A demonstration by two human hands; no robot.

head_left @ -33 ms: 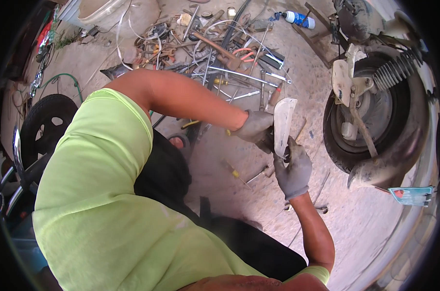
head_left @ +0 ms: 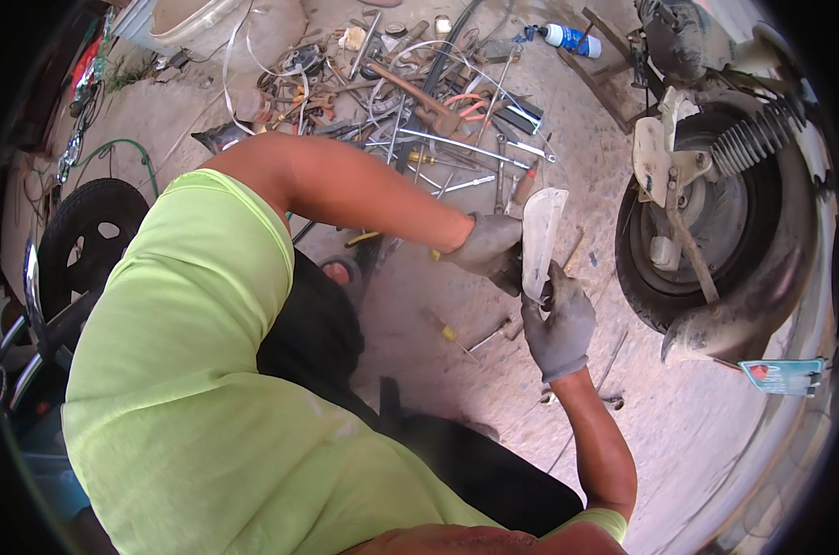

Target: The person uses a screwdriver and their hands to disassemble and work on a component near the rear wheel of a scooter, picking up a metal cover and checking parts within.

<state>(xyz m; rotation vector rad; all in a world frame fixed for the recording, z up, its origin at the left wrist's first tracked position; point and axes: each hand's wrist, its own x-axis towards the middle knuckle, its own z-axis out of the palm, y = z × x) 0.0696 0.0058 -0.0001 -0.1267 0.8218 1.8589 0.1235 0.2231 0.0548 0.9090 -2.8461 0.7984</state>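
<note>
A long, pale, scuffed panel (head_left: 541,242), tapering toward its near end, is held up in front of me over the floor. My left hand (head_left: 490,248), in a grey glove, reaches across from the left and is closed at the panel's left side. Lower down, my right hand (head_left: 560,319), gloved the same way, is closed round the panel's narrow near end, with the thumb and a finger pinching there. Some small dark part shows between those fingers, too small to name. The left fingertips are partly hidden behind the panel.
A motorbike rear wheel (head_left: 674,231) with a coil spring (head_left: 752,143) stands at the right. Wrenches, a hammer (head_left: 419,92) and other tools lie heaped at the far side. A screwdriver (head_left: 451,334) lies nearer. A blue-and-white bottle (head_left: 572,39) lies far right; another tyre (head_left: 91,236) is left.
</note>
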